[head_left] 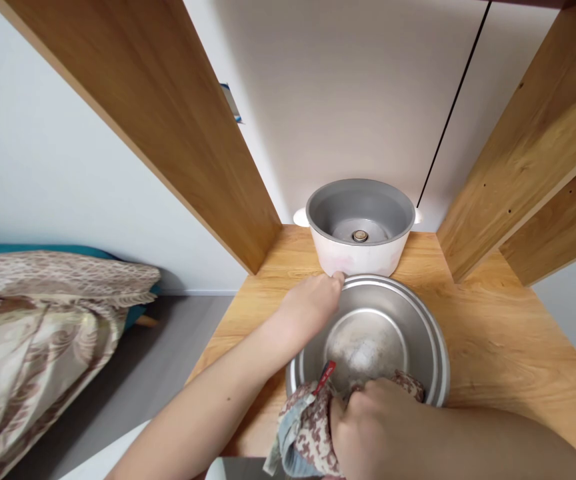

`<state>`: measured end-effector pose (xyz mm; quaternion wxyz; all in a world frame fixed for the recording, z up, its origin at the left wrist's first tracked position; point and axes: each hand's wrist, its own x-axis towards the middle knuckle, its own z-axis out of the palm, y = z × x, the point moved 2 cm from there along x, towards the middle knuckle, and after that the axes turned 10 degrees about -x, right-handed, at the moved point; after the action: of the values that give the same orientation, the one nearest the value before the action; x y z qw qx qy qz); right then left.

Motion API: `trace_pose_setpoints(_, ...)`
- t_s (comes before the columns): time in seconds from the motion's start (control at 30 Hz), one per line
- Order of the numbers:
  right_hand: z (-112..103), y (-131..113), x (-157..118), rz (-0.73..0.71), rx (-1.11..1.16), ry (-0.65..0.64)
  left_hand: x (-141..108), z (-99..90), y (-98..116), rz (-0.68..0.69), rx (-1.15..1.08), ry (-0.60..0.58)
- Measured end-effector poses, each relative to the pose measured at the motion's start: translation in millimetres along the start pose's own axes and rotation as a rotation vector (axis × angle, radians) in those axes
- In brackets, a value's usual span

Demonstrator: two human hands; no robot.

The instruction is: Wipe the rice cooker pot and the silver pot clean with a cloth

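Observation:
A round silver metal pot point(368, 333) rests on the wooden tabletop, with scuffed grey marks on its base. At its far left rim, my left hand point(315, 303) has its fingers closed over the edge. My right hand point(375, 420) is closed on a brown-and-white patterned cloth point(321, 420) with a red tag, pressed at the pot's near side. Part of the cloth hangs over the near rim. Just behind the pot stands a white rice cooker body point(353, 257), lidless, its grey inside showing a small round metal centre piece.
Thick wooden posts point(168, 127) rise left and right of the wooden tabletop point(488, 353). A white wall panel with a black cord point(453, 107) is behind. To the left, a sofa or bed under a patterned cover point(43, 320) stands on the grey floor point(168, 340).

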<state>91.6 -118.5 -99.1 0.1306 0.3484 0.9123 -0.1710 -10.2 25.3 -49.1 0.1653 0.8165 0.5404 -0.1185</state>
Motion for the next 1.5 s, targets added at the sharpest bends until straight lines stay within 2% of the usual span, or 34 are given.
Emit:
trace_pose_setpoints(0.1, 7.2, 0.3, 1.2, 0.008, 0.018, 0.028, -0.5, -0.5, 0.7, 0.018, 0.017, -0.018)
trace_pose_setpoints(0.23, 5.8, 0.7, -0.6, -0.036, 0.029, 0.06, 1.2, 0.9, -0.2, 0.03, 0.042, -0.03)
trace_pose_setpoints(0.4, 3.4, -0.4, 0.1, -0.004, 0.008, 0.027, 0.5, -0.5, 0.9, 0.016, 0.045, -0.037)
trace_pose_setpoints(0.7, -5.9, 0.5, -1.8, -0.052, -0.002, 0.01, 0.2, -0.8, 1.4, 0.022, 0.055, -0.025)
trace_pose_setpoints(0.97, -6.9, -2.0, 1.1, 0.023, -0.002, -0.061, -0.3, -1.7, 1.9, 0.002, 0.064, -0.035)
trace_pose_setpoints(1.2, 3.8, 2.1, 1.7, -0.02, -0.003, 0.0, -1.1, -0.7, 1.2, 0.009, 0.059, -0.031)
trace_pose_setpoints(1.5, -6.3, -2.2, -0.2, -0.018, 0.013, 0.047, -2.2, -3.5, 1.0, 0.013, 0.033, -0.029)
